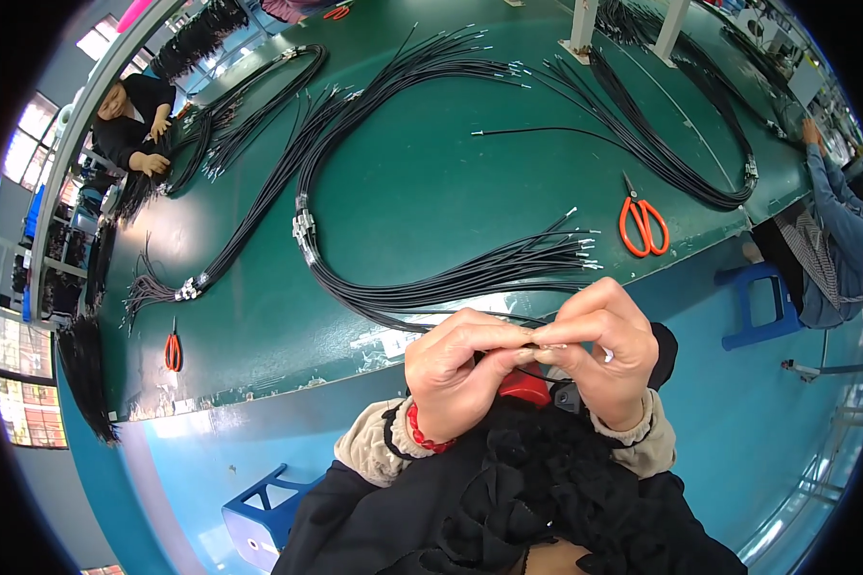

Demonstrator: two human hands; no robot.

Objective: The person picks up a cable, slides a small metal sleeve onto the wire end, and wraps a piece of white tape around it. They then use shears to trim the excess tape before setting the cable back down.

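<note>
Both hands, left hand [454,369] and right hand [599,347], pinch one thin black wire [508,318] just below the wire bundle [451,283], others seemingly unhandled.

- Both forearms come up from the lower edge and meet in the near middle of the view, close to the body.
- The left hand [455,369] sits just left of centre, back of the hand up, fingers curled, thumb and forefinger pinched toward the right.
- A red band circles the left wrist above a beige cuff.
- The right hand [604,350] is just right of centre, fingers bent and bunched, its fingertips [547,337] touching those of the left hand.
- The right wrist is bent, with a beige cuff at its base.
- Both hands close on something thin, too small to make out.
</note>
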